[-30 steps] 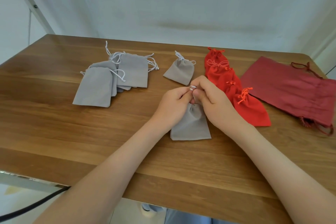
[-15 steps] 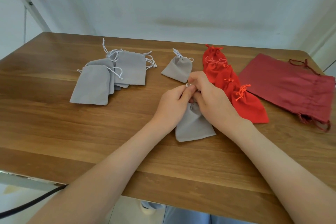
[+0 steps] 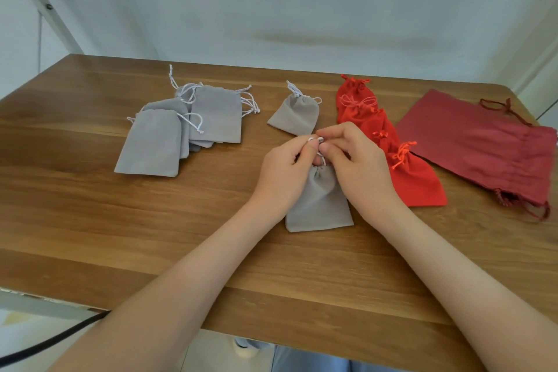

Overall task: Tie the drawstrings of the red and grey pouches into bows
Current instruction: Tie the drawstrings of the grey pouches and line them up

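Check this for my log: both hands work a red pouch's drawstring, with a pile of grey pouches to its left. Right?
No: the head view shows the left hand and right hand working the drawstring of a grey pouch, not red. The rest holds.

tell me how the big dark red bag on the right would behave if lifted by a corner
Probably floppy: the dark red bag lies flat on the table with soft gathers near its mouth, so it should drape. Likely light, since it looks flat and unfilled. Its loose cords would probably dangle.
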Motion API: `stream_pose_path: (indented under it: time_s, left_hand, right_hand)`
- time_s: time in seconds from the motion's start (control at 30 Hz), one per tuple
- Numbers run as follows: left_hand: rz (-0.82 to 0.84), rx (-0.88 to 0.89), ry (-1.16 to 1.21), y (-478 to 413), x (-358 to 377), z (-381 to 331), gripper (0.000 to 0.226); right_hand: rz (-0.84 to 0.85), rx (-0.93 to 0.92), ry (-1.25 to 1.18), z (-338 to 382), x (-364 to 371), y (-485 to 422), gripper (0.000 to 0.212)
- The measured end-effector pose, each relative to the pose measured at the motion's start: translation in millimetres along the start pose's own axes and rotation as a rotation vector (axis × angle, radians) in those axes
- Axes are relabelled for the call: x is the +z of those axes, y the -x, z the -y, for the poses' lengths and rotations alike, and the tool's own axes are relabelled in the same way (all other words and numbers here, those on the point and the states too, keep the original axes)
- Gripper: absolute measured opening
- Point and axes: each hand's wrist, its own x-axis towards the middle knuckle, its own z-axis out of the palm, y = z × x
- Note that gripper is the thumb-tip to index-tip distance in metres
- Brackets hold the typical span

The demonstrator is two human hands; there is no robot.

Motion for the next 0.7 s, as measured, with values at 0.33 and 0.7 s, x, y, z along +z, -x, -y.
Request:
stream_pose_path:
  time_s: [0.33, 0.7]
  left_hand:
    - [-0.061, -0.048, 0.124, -0.7, 0.7, -0.1, 0.021]
    - [0.072, -0.197, 0.257, -2.2, -2.1, 0.9, 0.019]
  right_hand:
    - [-0.038, -0.075, 0.037, 1.2, 1.1, 4.7, 0.003]
    - [-0.056, -0.212, 0.245, -5.7, -1.0, 4.1, 0.011]
